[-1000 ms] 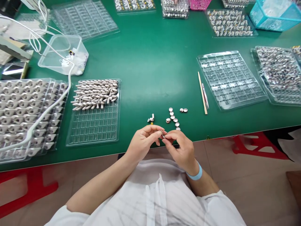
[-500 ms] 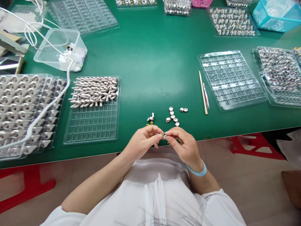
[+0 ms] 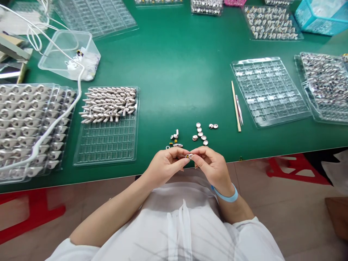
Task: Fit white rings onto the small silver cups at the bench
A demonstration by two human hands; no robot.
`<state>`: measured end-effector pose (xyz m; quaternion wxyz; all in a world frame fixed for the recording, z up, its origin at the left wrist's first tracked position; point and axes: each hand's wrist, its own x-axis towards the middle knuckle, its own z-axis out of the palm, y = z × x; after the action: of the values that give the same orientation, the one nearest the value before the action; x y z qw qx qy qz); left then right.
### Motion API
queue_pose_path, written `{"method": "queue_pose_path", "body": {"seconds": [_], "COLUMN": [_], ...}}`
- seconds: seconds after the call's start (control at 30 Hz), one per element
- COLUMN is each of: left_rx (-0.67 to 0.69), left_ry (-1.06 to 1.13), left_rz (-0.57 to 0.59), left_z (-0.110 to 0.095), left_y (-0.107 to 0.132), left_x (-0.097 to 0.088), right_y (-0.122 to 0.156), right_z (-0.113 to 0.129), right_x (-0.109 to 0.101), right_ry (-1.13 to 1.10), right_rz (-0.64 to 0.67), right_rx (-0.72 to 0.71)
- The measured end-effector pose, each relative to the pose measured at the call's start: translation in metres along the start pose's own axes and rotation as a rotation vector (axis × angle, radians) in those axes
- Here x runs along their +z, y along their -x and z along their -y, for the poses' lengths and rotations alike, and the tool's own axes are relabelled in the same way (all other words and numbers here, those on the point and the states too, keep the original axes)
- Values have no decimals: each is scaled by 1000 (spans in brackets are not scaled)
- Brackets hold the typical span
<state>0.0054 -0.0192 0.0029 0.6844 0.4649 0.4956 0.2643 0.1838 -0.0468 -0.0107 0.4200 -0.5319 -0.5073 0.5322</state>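
Note:
Close to the table's front edge, my left hand (image 3: 167,164) and my right hand (image 3: 210,165) meet, both closed in a pinch. Between their fingertips is a small earbud shell (image 3: 188,156) with a dark and yellow inside; the fingers cover much of it. Just beyond my left hand lie a white earbud stem piece (image 3: 176,134), tiny yellow parts (image 3: 175,141), a small ring (image 3: 167,147) and a shiny elongated piece (image 3: 178,145). Several round earbud caps (image 3: 200,134) lie beyond my right hand, with a pair of them (image 3: 213,126) farther right.
On the left are a tray of stem shells (image 3: 106,145), stacked trays of grey shells (image 3: 24,127) and a clear bin (image 3: 47,65) crossed by a white cable (image 3: 79,85). To the right lie a wooden stick (image 3: 235,105), tweezers (image 3: 239,110) and a clear tray (image 3: 269,90).
My fingers have shifted slightly around the earbud shell, and its dark and yellow inside shows differently. More small parts show beyond my left hand. The view has moved a little.

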Motion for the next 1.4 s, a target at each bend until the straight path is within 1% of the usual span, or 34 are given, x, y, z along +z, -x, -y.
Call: {"method": "queue_pose_path", "body": {"seconds": [0.17,0.33,0.43,0.53,0.6,0.7,0.8,1.0,1.13,1.4], "left_rx": [-9,-20,-15,-17,-30,-59,-74,-69,-68,-77], "left_ry": [-41,-39,-29,-6,12,46,100,121,115,139], "left_rz": [-13,-11,-19,-5,15,28,47,169,188,246], "left_z": [-3,-5,-5,-6,-5,-5,-4,-4,-3,-4], "left_y": [1,0,-1,-1,-2,-2,-2,-3,-3,-4], "left_x": [1,1,1,0,-1,-3,-6,-13,-16,-18], "right_y": [-1,-1,-1,-2,-3,-5,-6,-8,-10,-11], "right_z": [-2,-3,-2,-1,-1,-2,-2,1,2,6], "right_x": [0,1,1,-1,-3,-5,-7,-9,-10,-13], "right_ry": [-56,-45,44,171,199,198,200,191,187,146], "right_rz": [29,35,29,49,76,92,100,136,150,233], "right_rx": [24,-9,-88,-216,-284,-323,-321,-313,-305,-216]}}
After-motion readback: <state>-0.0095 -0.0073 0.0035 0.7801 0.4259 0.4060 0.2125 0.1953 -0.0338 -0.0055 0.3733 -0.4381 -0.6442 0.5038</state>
